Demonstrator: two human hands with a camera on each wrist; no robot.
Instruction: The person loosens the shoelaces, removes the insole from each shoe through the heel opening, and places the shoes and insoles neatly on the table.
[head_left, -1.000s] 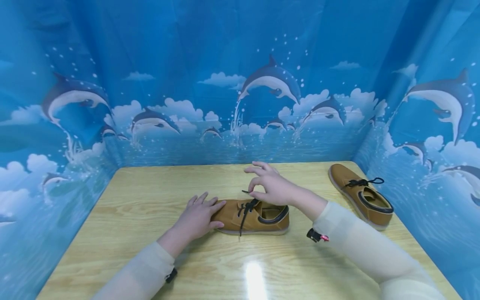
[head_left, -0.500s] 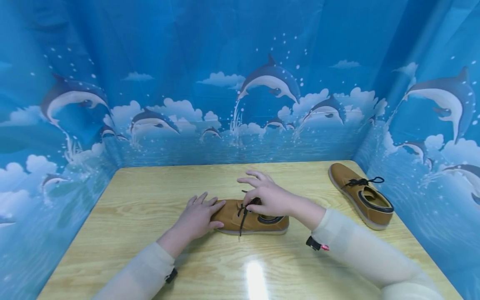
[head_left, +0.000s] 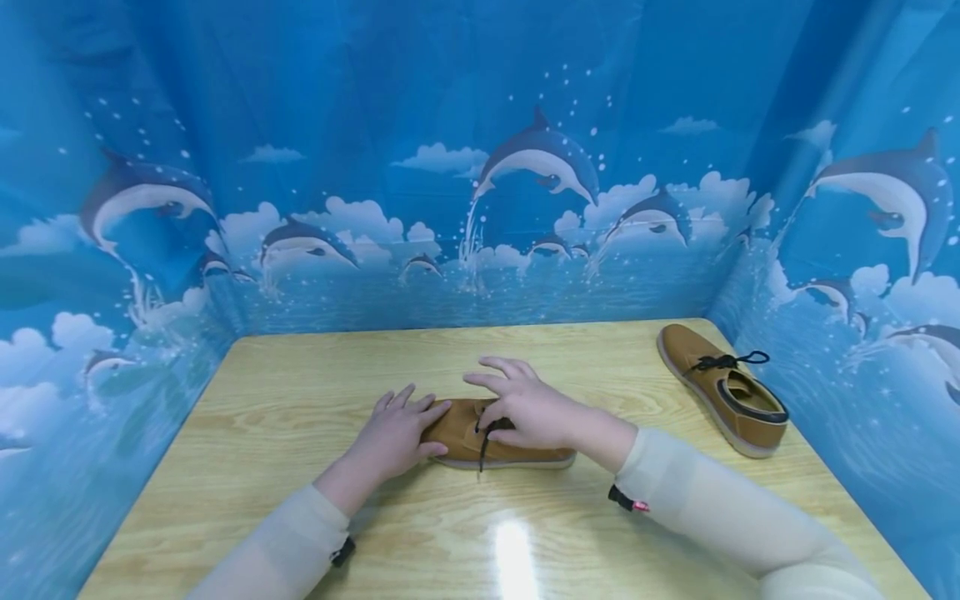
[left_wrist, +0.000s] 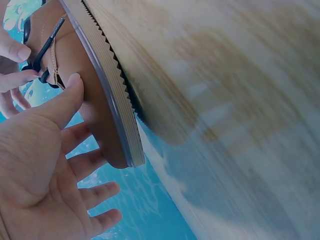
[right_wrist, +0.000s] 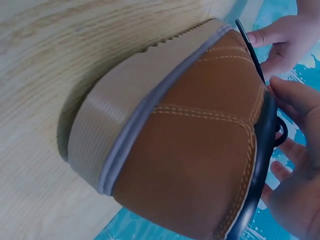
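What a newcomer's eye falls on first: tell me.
A blue backdrop with dolphins fills the upper head view. At the centre of the table, a brown shoe has the left hand on its toe and the right hand at its laces. A second shoe sits far right.

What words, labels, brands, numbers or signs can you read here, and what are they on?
None can be read. The near shoe, far shoe and table show no lettering; the backdrop shows printed dolphins and clouds.
The red patch by the right sleeve is too small to make out.
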